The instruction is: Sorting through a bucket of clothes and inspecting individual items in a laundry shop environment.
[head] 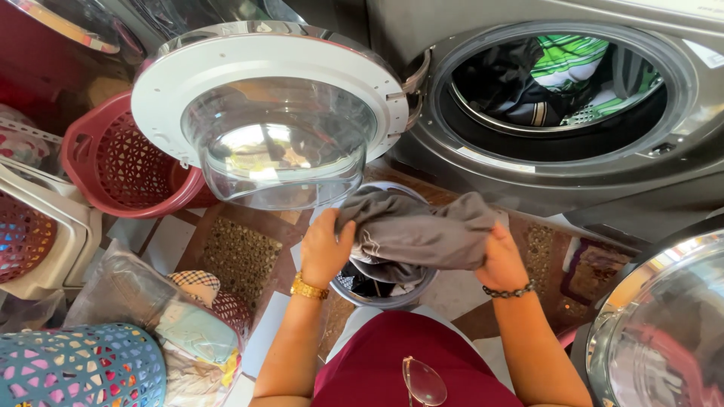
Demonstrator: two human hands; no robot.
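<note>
Head view: left hand [324, 249] and right hand [499, 260] both clenched on a crumpled grey cloth [418, 230], held over a grey bucket [381, 295] of dark laundry. Washer drum [554, 83] just above, door [264, 113] swung wide left; red basket [113, 162] beside door, floor tight.

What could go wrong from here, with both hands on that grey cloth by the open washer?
1. The grey cloth is bunched between the left hand and right hand; a loose end could slip and fall to the floor.
2. The open washer door hangs just above the hands; lifting the cloth toward the drum might knock it.
3. The drum already holds clothes, so the cloth may catch on its rim.
</note>
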